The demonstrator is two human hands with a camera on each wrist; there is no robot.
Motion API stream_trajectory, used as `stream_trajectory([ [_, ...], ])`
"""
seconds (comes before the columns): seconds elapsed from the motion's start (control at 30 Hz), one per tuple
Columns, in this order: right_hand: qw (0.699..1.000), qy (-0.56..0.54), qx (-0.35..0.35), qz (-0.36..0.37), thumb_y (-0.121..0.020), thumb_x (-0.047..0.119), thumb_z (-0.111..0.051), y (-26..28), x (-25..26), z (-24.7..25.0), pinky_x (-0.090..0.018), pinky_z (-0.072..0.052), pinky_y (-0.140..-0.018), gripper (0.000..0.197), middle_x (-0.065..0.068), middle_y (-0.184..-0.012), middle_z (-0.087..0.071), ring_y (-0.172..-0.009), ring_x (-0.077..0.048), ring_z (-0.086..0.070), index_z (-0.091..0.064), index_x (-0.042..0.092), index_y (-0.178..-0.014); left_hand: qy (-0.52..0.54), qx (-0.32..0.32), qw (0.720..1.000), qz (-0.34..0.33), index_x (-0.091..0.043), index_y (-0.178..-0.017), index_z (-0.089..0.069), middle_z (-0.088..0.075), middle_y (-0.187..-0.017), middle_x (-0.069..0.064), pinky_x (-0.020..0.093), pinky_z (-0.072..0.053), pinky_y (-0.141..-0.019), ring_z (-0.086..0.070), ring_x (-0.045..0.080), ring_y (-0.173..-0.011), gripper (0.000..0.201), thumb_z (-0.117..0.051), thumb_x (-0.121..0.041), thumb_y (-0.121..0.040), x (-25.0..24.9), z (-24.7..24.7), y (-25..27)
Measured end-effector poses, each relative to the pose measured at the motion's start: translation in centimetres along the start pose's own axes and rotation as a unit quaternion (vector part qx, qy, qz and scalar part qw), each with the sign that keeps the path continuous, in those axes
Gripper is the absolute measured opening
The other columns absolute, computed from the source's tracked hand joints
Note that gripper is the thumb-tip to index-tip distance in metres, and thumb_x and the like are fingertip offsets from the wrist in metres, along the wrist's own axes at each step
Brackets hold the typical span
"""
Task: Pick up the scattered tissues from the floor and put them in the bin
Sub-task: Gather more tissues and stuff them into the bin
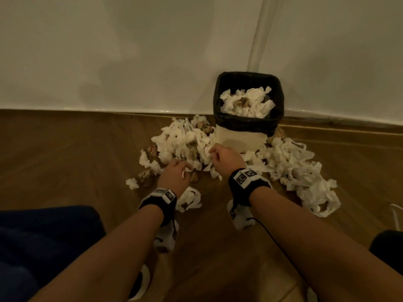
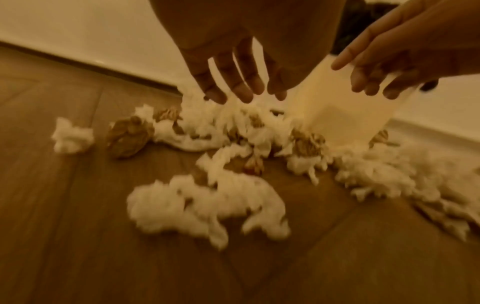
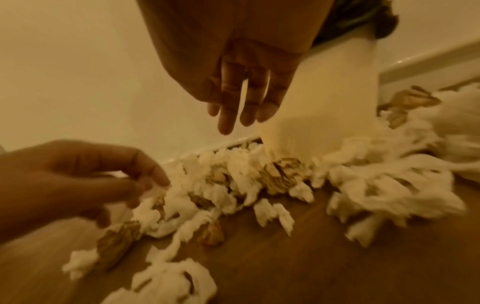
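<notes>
The bin (image 1: 248, 136), white with a black liner, stands against the wall and holds white and brown tissues. Crumpled tissues lie in a pile (image 1: 185, 140) on the floor left of it and in a second pile (image 1: 294, 168) to its right. My left hand (image 1: 174, 171) is low at the near edge of the left pile; its thumb and forefinger pinch a small white tissue (image 3: 154, 191). My right hand (image 1: 222, 155) hovers over the same pile just in front of the bin, with its fingers (image 3: 228, 121) straight, pointing down and holding nothing.
Loose white clumps (image 1: 189, 198) and brown wads (image 1: 146, 177) lie on the wooden floor near my wrists. The wall and skirting board run right behind the bin. My knees frame the lower corners, and a thin cable (image 1: 270, 234) trails from the right wrist.
</notes>
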State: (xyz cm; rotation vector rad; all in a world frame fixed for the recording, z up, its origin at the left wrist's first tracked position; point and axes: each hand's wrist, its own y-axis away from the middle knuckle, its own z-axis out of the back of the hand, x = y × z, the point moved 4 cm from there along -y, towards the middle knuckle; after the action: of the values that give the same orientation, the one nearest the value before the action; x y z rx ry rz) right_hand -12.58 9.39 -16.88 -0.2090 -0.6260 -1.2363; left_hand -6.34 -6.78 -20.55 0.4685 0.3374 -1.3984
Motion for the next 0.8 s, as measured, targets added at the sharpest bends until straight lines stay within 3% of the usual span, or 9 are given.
stream_trajectory([
  [0.13, 0.995, 0.032, 0.075, -0.059, -0.095, 0.018, -0.039, 0.6, -2.8, -2.4, -0.035, -0.046, -0.074, 0.027, -0.012, -0.112, -0.062, -0.096, -0.031, -0.058, -0.057, 0.017, -0.115, -0.099, 0.154, 0.979, 0.087, -0.036, -0.126, -0.048, -0.030, -0.138, 0.006, 0.045, -0.042, -0.097, -0.034, 0.031, -0.125, 0.039, -0.053, -0.042, -0.088, 1.9, -5.3, 3.1],
  [0.2, 0.991, 0.047, 0.100, -0.074, -0.094, 0.016, -0.039, 0.8, -3.7, -3.3, -0.040, -0.049, -0.083, 0.030, -0.014, -0.116, -0.061, -0.101, -0.032, -0.058, -0.056, 0.017, -0.118, -0.137, 0.192, 0.966, 0.110, -0.046, -0.129, -0.041, -0.016, -0.146, 0.005, 0.052, -0.035, -0.102, -0.018, 0.034, -0.134, 0.045, -0.053, -0.053, -0.086, 2.3, -7.1, 4.3],
  [0.27, 0.987, 0.059, 0.127, -0.075, -0.094, 0.013, -0.038, 0.9, -4.3, -4.1, -0.041, -0.047, -0.092, 0.033, -0.014, -0.125, -0.057, -0.112, -0.032, -0.054, -0.056, 0.016, -0.121, -0.162, 0.217, 0.955, 0.119, -0.051, -0.132, -0.035, -0.006, -0.150, 0.003, 0.058, -0.031, -0.102, -0.013, 0.035, -0.137, 0.049, -0.051, -0.055, -0.086, 2.6, -8.3, 4.8],
  [0.4, 0.980, 0.106, 0.164, -0.046, -0.095, 0.014, -0.038, 0.9, -4.1, -5.7, -0.039, -0.039, -0.100, 0.032, -0.012, -0.130, -0.049, -0.121, -0.031, -0.043, -0.056, 0.018, -0.121, -0.118, 0.185, 0.963, 0.156, -0.036, -0.128, -0.043, -0.011, -0.150, 0.004, 0.053, -0.036, -0.101, -0.020, 0.035, -0.132, 0.036, -0.051, -0.034, -0.093, 2.9, -8.8, 4.9],
  [0.57, 0.970, 0.137, 0.201, 0.008, -0.093, 0.009, -0.041, 0.4, -2.4, -8.5, -0.041, -0.036, -0.102, 0.036, -0.010, -0.136, -0.039, -0.125, -0.034, -0.033, -0.052, 0.018, -0.127, -0.020, 0.092, 0.983, 0.155, -0.021, -0.119, -0.055, -0.020, -0.143, 0.011, 0.041, -0.039, -0.100, -0.025, 0.035, -0.128, 0.033, -0.061, -0.021, -0.086, 4.3, -8.0, 5.3],
  [0.63, 0.968, 0.145, 0.202, 0.036, -0.093, 0.007, -0.040, 0.1, -1.5, -9.5, -0.043, -0.037, -0.102, 0.040, -0.010, -0.140, -0.035, -0.128, -0.036, -0.030, -0.050, 0.019, -0.129, -0.022, 0.078, 0.986, 0.146, -0.025, -0.119, -0.055, -0.022, -0.144, 0.010, 0.042, -0.035, -0.104, -0.025, 0.033, -0.129, 0.036, -0.062, -0.030, -0.084, 5.0, -8.0, 5.6],
  [0.73, 0.964, 0.158, 0.200, 0.074, -0.092, 0.008, -0.042, -0.2, -0.4, -10.9, -0.044, -0.041, -0.100, 0.044, -0.008, -0.145, -0.029, -0.129, -0.036, -0.027, -0.045, 0.023, -0.133, -0.055, 0.089, 0.979, 0.178, -0.044, -0.121, -0.046, -0.010, -0.146, 0.000, 0.053, -0.017, -0.108, -0.012, 0.030, -0.135, 0.043, -0.050, -0.061, -0.082, 5.6, -8.5, 6.5],
  [0.8, 0.955, 0.184, 0.214, 0.088, -0.092, 0.011, -0.044, -0.5, 0.1, -11.6, -0.046, -0.043, -0.100, 0.048, -0.006, -0.147, -0.025, -0.130, -0.034, -0.026, -0.041, 0.027, -0.136, -0.049, 0.102, 0.970, 0.213, -0.048, -0.121, -0.043, -0.006, -0.148, -0.004, 0.055, -0.015, -0.108, -0.009, 0.030, -0.136, 0.041, -0.041, -0.066, -0.084, 5.8, -9.0, 7.0],
])
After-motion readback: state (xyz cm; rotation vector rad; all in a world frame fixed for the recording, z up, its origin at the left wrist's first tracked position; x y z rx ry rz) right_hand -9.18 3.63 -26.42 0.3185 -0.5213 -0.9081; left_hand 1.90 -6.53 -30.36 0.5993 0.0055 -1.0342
